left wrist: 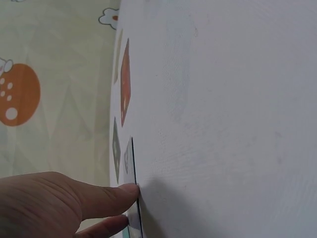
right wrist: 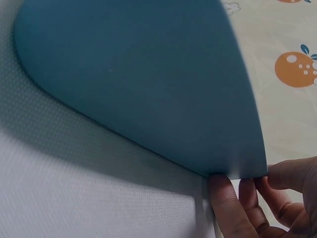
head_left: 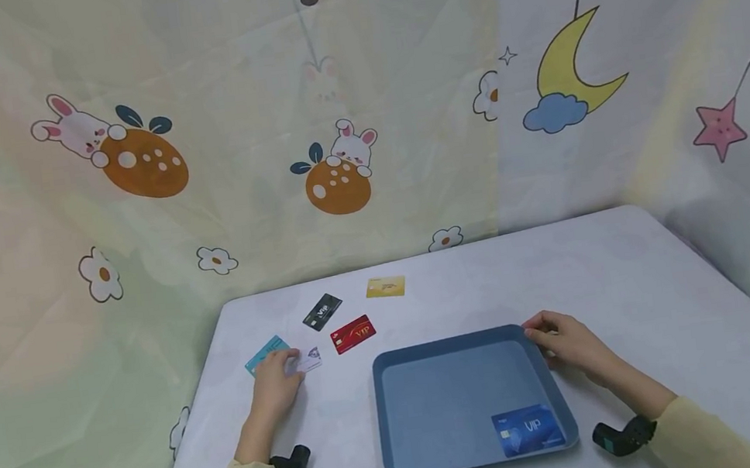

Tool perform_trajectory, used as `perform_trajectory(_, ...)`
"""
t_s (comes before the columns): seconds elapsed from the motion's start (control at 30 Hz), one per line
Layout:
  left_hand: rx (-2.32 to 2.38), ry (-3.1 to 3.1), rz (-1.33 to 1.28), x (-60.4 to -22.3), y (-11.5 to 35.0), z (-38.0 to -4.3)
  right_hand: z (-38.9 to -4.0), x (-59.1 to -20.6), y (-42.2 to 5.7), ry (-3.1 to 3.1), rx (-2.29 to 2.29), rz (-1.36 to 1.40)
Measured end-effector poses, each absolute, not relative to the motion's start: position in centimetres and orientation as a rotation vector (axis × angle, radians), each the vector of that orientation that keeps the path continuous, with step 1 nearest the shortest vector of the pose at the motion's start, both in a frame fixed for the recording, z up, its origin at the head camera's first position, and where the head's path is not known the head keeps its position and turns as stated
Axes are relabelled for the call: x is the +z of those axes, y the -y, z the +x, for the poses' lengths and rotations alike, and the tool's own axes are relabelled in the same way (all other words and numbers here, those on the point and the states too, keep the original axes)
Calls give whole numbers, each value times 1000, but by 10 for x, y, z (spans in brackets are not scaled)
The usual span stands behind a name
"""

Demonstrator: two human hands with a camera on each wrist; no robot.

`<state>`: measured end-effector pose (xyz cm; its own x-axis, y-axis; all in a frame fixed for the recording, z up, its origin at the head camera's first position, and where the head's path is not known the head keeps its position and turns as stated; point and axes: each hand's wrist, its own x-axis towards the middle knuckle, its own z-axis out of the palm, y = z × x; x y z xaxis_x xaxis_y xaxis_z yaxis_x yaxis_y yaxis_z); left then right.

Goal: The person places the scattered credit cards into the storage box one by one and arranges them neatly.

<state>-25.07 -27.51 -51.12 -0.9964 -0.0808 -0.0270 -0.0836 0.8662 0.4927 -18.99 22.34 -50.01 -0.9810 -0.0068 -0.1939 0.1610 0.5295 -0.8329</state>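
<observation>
My left hand [head_left: 277, 382] pinches a white card [head_left: 309, 360] by its edges at the table's left side. In the left wrist view, thumb and finger meet the edge of this card [left wrist: 130, 161]. Partly behind the hand lies a light blue card [head_left: 267, 350]. With its thumb at the rim and fingers curled against the outside, my right hand [head_left: 570, 339] grips the far right corner of a blue tray [head_left: 438, 406]. A blue VIP card [head_left: 529, 430] lies inside the tray's near right corner. The right wrist view shows the tray's outer wall [right wrist: 143, 89] beside the fingers.
Beyond the left hand lie a black VIP card [head_left: 322, 312], a red VIP card [head_left: 353, 334] and a yellow card [head_left: 385, 287]. They are spread on a white-covered table [head_left: 561, 266]. A printed cloth backdrop [head_left: 240, 165] hangs behind the table and along its sides.
</observation>
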Motion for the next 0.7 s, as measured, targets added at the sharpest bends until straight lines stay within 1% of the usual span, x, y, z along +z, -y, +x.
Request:
perform_trajectory(0.43, 651, -3036, -88, -508, 279, -255, -189, -499, -223, -2581, -1461, 122)
perform_trajectory(0.7, 617, -3029, -52, -513, 283, -260, -189, -499, -224, -2581, -1459, 122)
